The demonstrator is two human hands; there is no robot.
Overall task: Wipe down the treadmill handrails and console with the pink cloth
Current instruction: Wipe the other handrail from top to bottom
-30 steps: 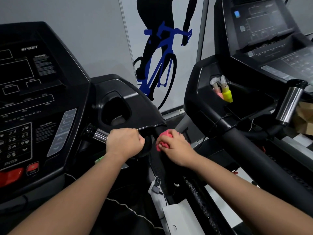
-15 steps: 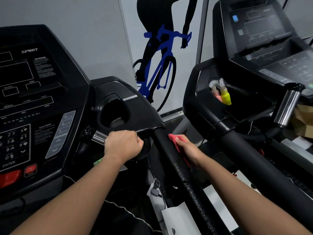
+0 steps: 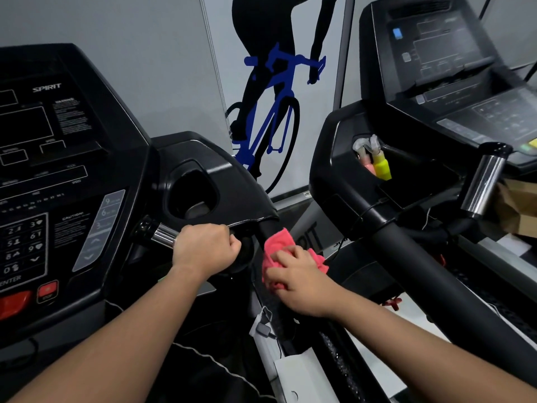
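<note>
**While One Wipes, the Other Holds On**

As my right hand [image 3: 296, 282] curls over the pink cloth [image 3: 279, 242], fingers bunching it, I hold it pressed against the black side handrail [image 3: 261, 229], just below the cup holder [image 3: 191, 196]. My left hand [image 3: 205, 248] is a fist wrapped around the chrome grip bar [image 3: 162, 235] (its shiny end pokes out toward the keypad [image 3: 23, 242]). The console [image 3: 43, 170] spreads to my left. A neighbouring treadmill [image 3: 406, 242] stands at right, a yellow bottle [image 3: 382, 167] in its tray.
</note>
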